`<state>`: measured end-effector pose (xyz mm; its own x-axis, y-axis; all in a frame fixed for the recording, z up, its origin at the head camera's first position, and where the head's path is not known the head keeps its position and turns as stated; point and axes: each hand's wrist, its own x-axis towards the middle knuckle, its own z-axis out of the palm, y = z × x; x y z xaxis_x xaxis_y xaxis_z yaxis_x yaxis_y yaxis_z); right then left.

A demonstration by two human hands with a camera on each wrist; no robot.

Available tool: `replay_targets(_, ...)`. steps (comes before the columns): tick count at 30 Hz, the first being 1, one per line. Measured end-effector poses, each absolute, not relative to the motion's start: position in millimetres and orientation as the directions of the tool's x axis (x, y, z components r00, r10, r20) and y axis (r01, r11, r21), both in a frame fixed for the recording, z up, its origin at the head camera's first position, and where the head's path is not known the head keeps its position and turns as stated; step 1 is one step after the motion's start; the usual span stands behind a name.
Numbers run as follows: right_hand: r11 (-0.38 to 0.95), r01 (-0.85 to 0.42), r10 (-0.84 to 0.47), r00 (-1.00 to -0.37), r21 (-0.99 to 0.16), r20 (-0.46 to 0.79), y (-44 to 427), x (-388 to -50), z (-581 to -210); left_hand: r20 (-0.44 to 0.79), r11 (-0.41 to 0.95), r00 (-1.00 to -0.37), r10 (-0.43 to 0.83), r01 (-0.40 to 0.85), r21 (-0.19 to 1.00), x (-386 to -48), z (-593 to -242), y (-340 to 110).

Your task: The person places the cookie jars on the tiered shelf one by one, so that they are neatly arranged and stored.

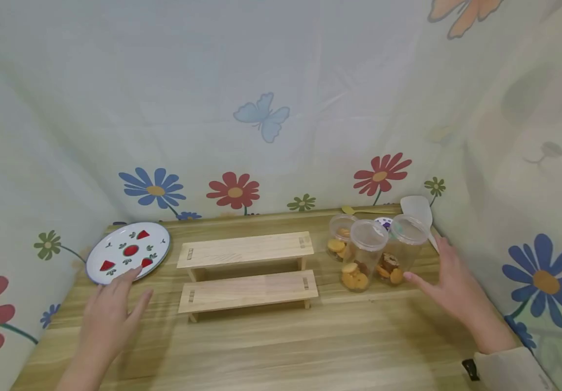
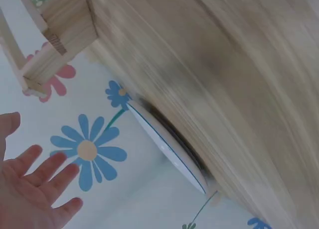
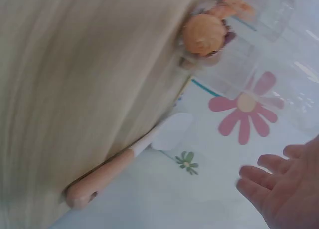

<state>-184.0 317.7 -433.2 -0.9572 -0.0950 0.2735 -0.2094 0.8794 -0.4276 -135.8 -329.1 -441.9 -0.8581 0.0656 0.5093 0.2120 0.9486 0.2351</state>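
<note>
My left hand [image 1: 107, 315] hovers by the near right rim of a white oval plate [image 1: 114, 247] with a blue edge and red fruit pictures. Its fingers are spread and hold nothing; the left wrist view shows the plate nearly edge-on, apart from the hand [image 2: 37, 194]. On the other side, my right hand [image 1: 457, 290] is extended with thumb and fingers apart, just right of a clear lidded jar [image 1: 406, 252] of cookies. Beside it stand a second jar [image 1: 365, 258] and a shorter one [image 1: 342, 239]. A white spatula [image 3: 172, 132] with a wooden handle lies behind the right hand.
Two low wooden risers [image 1: 247, 250] stand mid-table, one behind the other. A yellow spoon [image 1: 359, 210] lies along the back edge. Behind the jars, a purple-patterned item [image 1: 383, 222] is partly hidden. Flower-printed fabric [image 1: 261, 163] encloses the table's back and sides.
</note>
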Motion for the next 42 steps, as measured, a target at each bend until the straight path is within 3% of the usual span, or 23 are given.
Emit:
replay_targets(6,0.82,-0.194,-0.026,-0.953,-0.538,0.303,310,-185,-418,0.204,0.775,-0.979,-0.023,0.111,0.622,-138,-429,-318)
replay_targets(9,0.802,-0.187,0.004,-0.948,-0.568,0.318,306,-186,-412,0.112,0.697,-0.994,-0.008,0.075,0.713,-144,-428,-316)
replay_targets(15,0.791,-0.191,0.02,-0.942,-0.581,0.336,298,-192,-405,0.012,0.65,-1.0,-0.01,0.003,0.76,-156,-440,-318)
replay_targets(23,0.667,-0.183,0.066,-0.951,-0.722,0.302,294,-200,-404,-0.135,0.577,-0.99,0.028,-0.094,0.811,-165,-460,-311)
replay_targets(42,0.667,-0.141,0.106,-0.954,-0.732,0.28,286,-211,-407,-0.089,0.559,-0.993,0.076,-0.031,0.828,-175,-472,-293)
